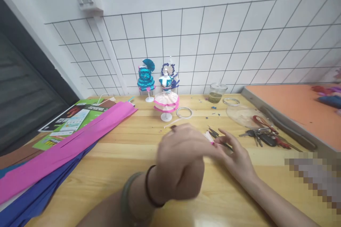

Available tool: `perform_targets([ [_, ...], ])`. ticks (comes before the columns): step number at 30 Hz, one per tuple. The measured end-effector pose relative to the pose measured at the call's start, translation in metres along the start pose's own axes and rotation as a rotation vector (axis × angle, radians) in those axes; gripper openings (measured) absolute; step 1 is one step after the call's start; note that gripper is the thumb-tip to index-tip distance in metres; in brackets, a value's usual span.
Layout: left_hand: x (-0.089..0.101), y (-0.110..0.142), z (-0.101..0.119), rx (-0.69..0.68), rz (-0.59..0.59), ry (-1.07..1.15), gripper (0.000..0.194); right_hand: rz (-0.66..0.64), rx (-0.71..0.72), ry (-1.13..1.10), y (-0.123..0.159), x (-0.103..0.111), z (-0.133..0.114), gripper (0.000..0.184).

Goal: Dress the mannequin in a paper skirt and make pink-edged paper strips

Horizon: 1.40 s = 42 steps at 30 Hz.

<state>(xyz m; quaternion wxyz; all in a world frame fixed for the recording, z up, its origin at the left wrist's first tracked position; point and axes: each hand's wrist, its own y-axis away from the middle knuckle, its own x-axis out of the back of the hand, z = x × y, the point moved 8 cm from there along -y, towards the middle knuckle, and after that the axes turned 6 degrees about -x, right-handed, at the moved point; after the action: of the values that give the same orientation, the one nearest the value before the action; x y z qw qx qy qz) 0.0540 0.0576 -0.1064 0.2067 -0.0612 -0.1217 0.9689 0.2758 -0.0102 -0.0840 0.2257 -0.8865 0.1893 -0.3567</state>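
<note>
My left hand [183, 159], with a dark band and a green bangle at the wrist, is closed and blurred by motion. It crosses the middle of the table and meets my right hand; whatever its fingers hold is hidden behind it. My right hand [238, 154] has its fingers bent around a small white paper piece with a pink edge [209, 137], partly covered by the hands. Just beyond lie dark slim tools [213, 132], perhaps tweezers or scissors. A small dress form in a white and pink paper skirt [166, 101] stands farther back.
A teal-dressed form [146, 78] stands behind, near the gridded wall. Pink crepe paper [106, 127] and blue paper [53, 188] lie left. Rolls of white tape [184, 112], a cup of liquid [216, 94], keys [262, 136] and an orange-topped board [290, 110] are right.
</note>
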Motion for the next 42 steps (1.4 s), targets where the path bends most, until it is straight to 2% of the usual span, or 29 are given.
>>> perform_targets([
  [1,-0.022,-0.008,0.012,-0.015,-0.021,-0.004,0.015,0.017,-0.004,-0.007,0.0,0.002,-0.001,0.043],
  [3,-0.062,-0.004,0.024,-0.023,-0.011,-0.076,0.012,0.061,-0.028,-0.023,-0.001,0.007,-0.004,0.043],
  [5,-0.1,0.008,0.017,0.061,-0.114,-0.067,0.009,0.101,-0.067,-0.048,-0.001,0.012,-0.006,0.042],
  [8,-0.121,0.015,-0.007,0.254,-0.149,0.069,0.027,0.114,-0.121,-0.129,0.0,0.014,-0.01,0.041],
  [11,-0.123,0.008,-0.017,0.286,-0.193,0.233,0.04,0.086,-0.148,-0.251,0.002,0.011,-0.014,0.041],
  [16,-0.114,0.0,-0.018,0.271,-0.118,0.304,0.033,0.03,-0.143,-0.307,0.004,0.005,-0.018,0.039],
  [21,-0.115,0.001,-0.022,0.329,-0.077,0.432,0.033,0.008,-0.103,-0.317,0.005,0.003,-0.025,0.038],
  [30,-0.103,-0.004,-0.026,0.33,-0.058,0.589,0.022,-0.059,-0.076,-0.428,0.009,0.002,-0.034,0.043],
  [33,-0.1,-0.006,-0.027,0.354,-0.076,0.627,0.02,-0.079,-0.175,-0.537,0.009,0.002,-0.027,0.035],
  [37,-0.102,-0.005,-0.025,0.398,-0.122,0.649,0.021,-0.131,-0.436,-0.717,0.005,-0.007,-0.007,0.026],
  [39,-0.106,-0.003,-0.024,0.414,-0.174,0.653,0.023,-0.227,-0.551,-0.796,0.005,-0.018,0.0,0.026],
  [42,-0.113,0.002,-0.023,0.452,-0.254,0.671,0.028,-0.434,-0.616,-0.971,0.008,-0.037,-0.004,0.028],
])
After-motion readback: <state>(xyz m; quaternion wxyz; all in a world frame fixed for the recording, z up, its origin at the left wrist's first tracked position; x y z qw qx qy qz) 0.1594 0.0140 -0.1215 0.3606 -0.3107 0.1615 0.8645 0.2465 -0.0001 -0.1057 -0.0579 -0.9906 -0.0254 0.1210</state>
